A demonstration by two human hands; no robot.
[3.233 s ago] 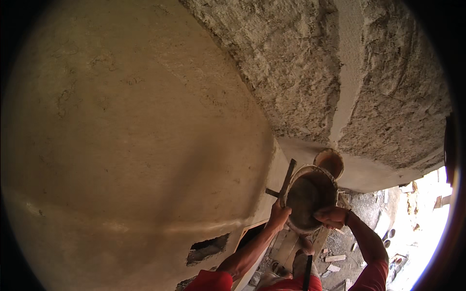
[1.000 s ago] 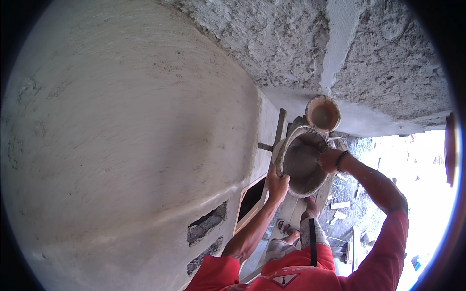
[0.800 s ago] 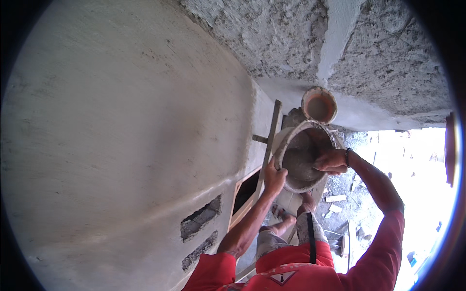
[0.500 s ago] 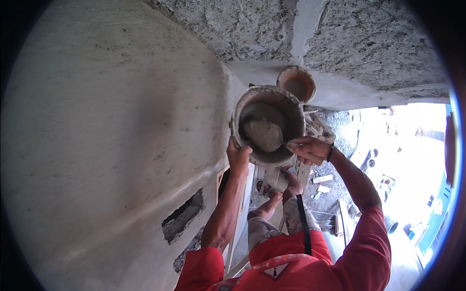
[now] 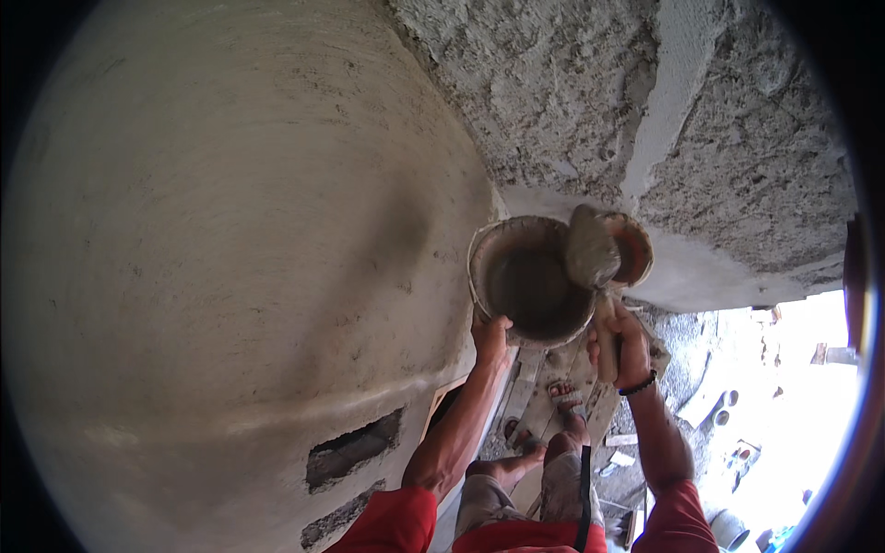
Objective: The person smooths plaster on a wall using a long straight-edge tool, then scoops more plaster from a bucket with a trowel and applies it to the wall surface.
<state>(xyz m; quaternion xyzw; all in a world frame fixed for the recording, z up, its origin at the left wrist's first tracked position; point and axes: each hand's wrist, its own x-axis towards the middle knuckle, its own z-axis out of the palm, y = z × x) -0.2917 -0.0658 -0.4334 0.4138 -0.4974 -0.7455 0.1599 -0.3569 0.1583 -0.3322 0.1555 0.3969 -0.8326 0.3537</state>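
My left hand (image 5: pixel 490 336) grips the lower left rim of a mortar-crusted bucket (image 5: pixel 522 293) with grey wet mortar at its bottom. My right hand (image 5: pixel 627 343) is closed round the handle of a trowel (image 5: pixel 606 339), held upright in the picture beside the bucket's right side. Its blade carries a lump of grey mortar (image 5: pixel 590 249) and lies over the bucket's right edge and the smaller orange-lined bucket (image 5: pixel 632 251) behind, hiding part of that one.
A smooth plastered wall (image 5: pixel 258 240) curves along my left, with rough holes (image 5: pixel 352 452) low down. A rough wall (image 5: pixel 562 101) rises ahead. My feet are on wooden planks (image 5: pixel 590 405), with scattered debris (image 5: pixel 622 458) and bright ground below on the right.
The trowel has come up out of the bucket with mortar on it and moved toward the smaller bucket. The view has shifted, and the buckets appear lower in it.
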